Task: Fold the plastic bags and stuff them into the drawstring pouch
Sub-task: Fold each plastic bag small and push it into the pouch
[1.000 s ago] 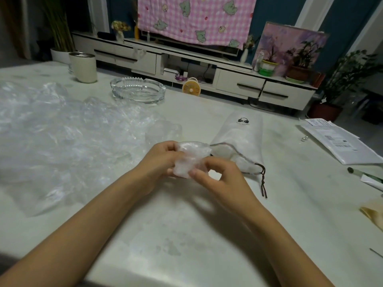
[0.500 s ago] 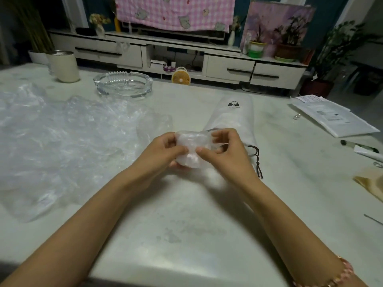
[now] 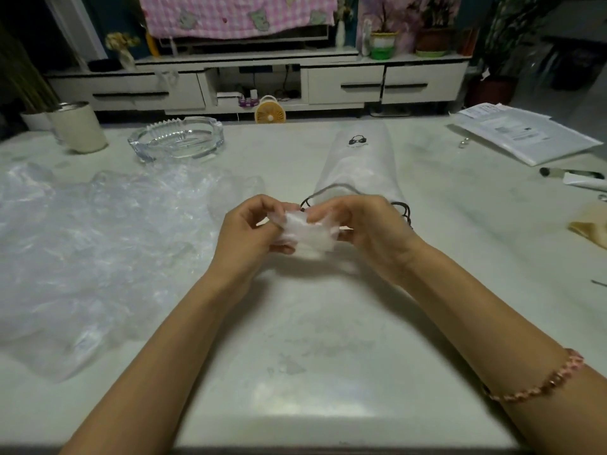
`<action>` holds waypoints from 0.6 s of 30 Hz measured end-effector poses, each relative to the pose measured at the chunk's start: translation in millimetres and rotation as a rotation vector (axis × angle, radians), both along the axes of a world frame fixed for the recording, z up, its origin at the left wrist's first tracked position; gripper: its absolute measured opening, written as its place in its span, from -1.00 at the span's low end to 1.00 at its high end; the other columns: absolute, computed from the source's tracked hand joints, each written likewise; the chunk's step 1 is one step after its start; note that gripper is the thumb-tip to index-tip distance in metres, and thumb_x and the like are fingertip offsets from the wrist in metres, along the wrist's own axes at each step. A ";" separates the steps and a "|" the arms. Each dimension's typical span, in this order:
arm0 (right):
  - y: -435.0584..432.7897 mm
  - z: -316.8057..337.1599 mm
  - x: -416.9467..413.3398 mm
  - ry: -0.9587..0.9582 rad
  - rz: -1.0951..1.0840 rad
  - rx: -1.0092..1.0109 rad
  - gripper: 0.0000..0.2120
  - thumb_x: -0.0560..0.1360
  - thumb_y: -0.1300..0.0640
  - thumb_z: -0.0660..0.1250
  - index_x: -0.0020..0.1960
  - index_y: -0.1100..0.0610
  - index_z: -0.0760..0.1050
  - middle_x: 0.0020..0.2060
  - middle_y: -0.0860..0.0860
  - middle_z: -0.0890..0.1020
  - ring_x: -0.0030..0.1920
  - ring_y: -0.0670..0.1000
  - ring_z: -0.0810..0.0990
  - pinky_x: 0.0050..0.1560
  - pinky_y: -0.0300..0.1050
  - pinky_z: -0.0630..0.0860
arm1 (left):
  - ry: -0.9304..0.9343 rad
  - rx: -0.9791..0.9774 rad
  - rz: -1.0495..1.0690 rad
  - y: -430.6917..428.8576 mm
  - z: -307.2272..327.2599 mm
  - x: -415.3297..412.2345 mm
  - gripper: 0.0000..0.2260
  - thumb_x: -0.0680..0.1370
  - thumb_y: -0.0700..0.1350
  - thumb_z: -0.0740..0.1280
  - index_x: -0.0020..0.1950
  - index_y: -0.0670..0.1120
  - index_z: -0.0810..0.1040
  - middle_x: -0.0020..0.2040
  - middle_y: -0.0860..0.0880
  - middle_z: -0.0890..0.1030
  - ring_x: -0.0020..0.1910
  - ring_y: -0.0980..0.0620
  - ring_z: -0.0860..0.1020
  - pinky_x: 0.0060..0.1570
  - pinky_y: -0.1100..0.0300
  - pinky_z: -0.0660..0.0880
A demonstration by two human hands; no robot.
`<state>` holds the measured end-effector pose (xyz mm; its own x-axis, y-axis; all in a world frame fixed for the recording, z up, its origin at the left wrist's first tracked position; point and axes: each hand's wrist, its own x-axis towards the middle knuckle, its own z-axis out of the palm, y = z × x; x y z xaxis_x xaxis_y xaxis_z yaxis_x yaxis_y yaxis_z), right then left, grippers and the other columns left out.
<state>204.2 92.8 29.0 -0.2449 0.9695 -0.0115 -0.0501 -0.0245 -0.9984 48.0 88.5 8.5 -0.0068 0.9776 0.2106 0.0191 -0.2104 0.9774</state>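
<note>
Both the left hand (image 3: 249, 231) and right hand (image 3: 368, 228) pinch a folded bag (image 3: 305, 236) over the pale table (image 3: 312, 339) (white cabinet (image 3: 345, 83) behind).

A folded plastic bag (image 3: 307, 236) is pinched between the left hand (image 3: 253, 234) and the right hand (image 3: 368, 228) just near the mouth of the drawstring pouch (image 3: 358, 169). Loose plastic bags (image 3: 98, 244) are spread at left on the table (image 3: 328, 339).
</note>
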 end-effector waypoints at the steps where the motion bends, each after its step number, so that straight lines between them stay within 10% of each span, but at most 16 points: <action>1: 1.6 1.4 3.7 0.055 -0.004 -0.023 -0.78 0.39 0.23 0.17 -0.29 0.16 0.58 -0.20 0.01 0.61 -0.19 -0.07 0.51 -0.21 -0.25 0.41 | 0.028 0.015 -0.009 -0.4 0.4 -0.8 -0.69 0.48 -0.50 0.18 -0.33 -0.15 0.40 -0.26 0.11 0.66 -0.33 0.13 0.59 -0.43 0.28 0.51; 9: 0.1 -10.0 5.5 -0.179 0.227 -0.144 -0.86 0.50 0.28 0.32 0.05 0.16 0.51 -0.10 0.13 0.60 -0.16 0.10 0.58 -0.07 -0.02 0.53 | 0.156 0.095 -0.084 -4.9 0.4 0.3 -0.65 0.43 -0.52 0.17 -0.43 -0.14 0.43 -0.28 0.13 0.65 -0.32 0.15 0.57 -0.39 0.32 0.47; 18: 0.2 -9.4 3.7 -0.205 0.048 -0.009 -0.87 0.46 0.30 0.39 -0.10 0.10 0.51 -0.23 0.06 0.59 -0.40 -0.09 0.57 -0.35 -0.28 0.53 | 0.115 0.011 -0.099 0.6 -4.3 -6.6 -0.86 0.19 0.06 0.43 -0.35 0.03 0.58 -0.23 0.03 0.63 -0.22 0.00 0.55 -0.04 -0.01 0.50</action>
<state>207.9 93.0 19.6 -0.2827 0.9563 -0.0745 0.1555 -0.0310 -0.9873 41.4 89.1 4.2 0.1147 0.9698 0.2153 0.1091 -0.2277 0.9676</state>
